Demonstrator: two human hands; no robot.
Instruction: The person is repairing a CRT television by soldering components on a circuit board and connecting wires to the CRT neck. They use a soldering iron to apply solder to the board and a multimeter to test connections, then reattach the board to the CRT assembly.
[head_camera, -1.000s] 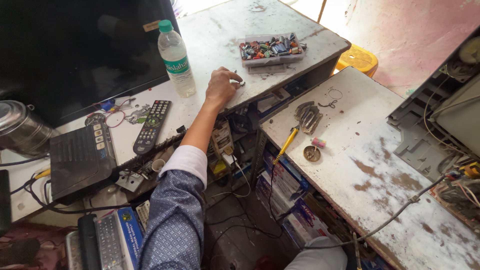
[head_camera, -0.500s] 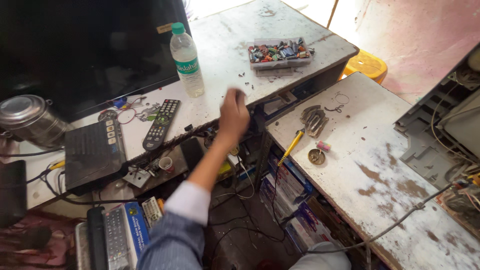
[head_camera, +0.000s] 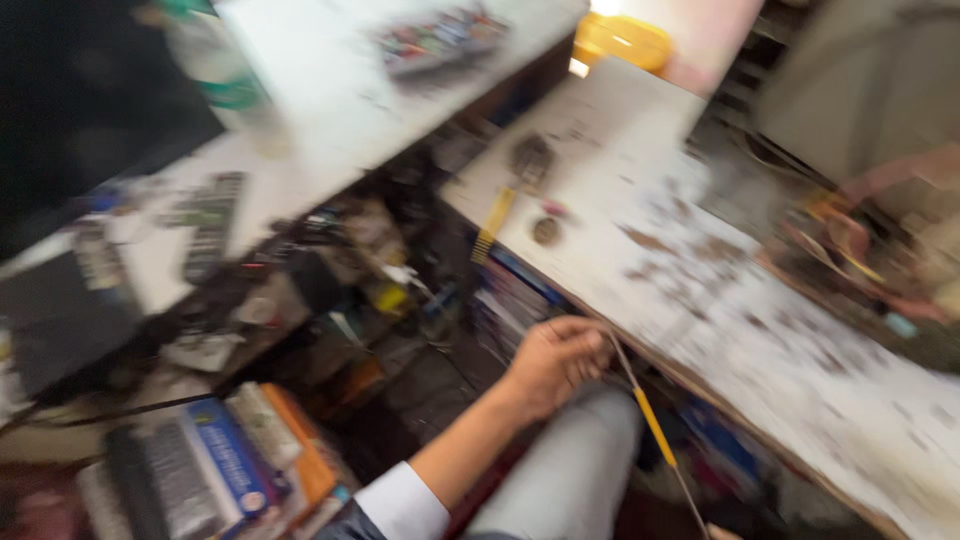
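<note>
The view is badly motion-blurred. My left hand (head_camera: 555, 362) is low in front of me, over my grey-trousered knee (head_camera: 575, 480), beside the front edge of the worn white bench (head_camera: 720, 290). Its fingers are curled around the upper end of a thin cable (head_camera: 655, 430) with a yellow section, which runs down to the right. A white cuff and a blue patterned sleeve cover the forearm. My right hand is out of sight.
On the bench lie a yellow-handled screwdriver (head_camera: 495, 225) and a small round part (head_camera: 545, 230). The far table holds a plastic bottle (head_camera: 232, 85), a tray of small parts (head_camera: 440, 35) and a remote (head_camera: 210, 228). Books and a keyboard (head_camera: 200, 465) are stacked at lower left.
My left hand has come off the far table, swung back and down to my knee, and closed on the thin cable. The camera has tilted down and right, blurring everything.
</note>
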